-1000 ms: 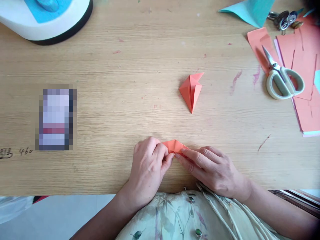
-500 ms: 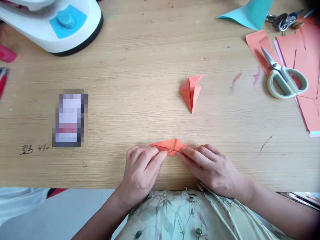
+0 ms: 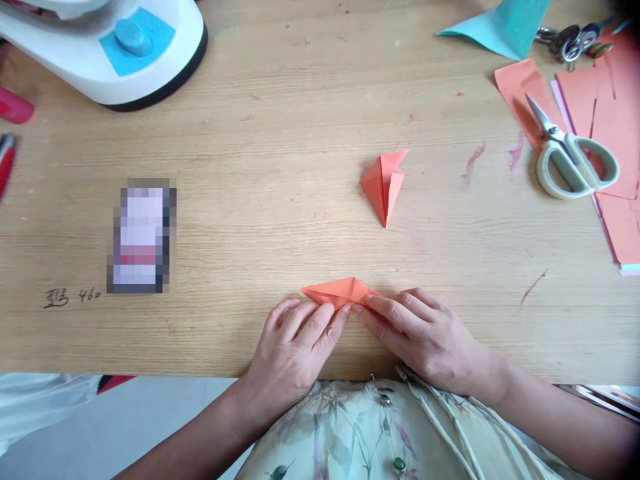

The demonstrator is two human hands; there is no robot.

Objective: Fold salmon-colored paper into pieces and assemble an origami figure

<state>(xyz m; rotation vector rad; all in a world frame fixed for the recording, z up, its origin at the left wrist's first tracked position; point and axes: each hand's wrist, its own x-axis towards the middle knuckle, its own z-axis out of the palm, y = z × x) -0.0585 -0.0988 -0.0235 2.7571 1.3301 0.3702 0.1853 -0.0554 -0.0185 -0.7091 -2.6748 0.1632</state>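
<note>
Close to the table's front edge lies a folded piece of orange paper [image 3: 345,288], a long pointed shape with creases running to a raised middle. My left hand [image 3: 303,343] touches its lower edge near the centre with thumb and index finger, the other fingers curled beside it. My right hand [image 3: 420,327] pinches the right half between thumb and fingers, covering that end. Beyond my hands stands a second folded orange paper piece [image 3: 384,187], kite-shaped with a point toward me, touched by neither hand.
Scissors [image 3: 575,157] lie on orange paper sheets [image 3: 623,227] at the right. A teal paper piece [image 3: 515,30] and metal clips [image 3: 570,43] are behind them. A blurred phone [image 3: 140,237] lies left, and a white device with a blue knob [image 3: 133,37] stands back left.
My left hand has slid right along the paper's lower edge toward the middle, uncovering the left tip. My right hand keeps its place.
</note>
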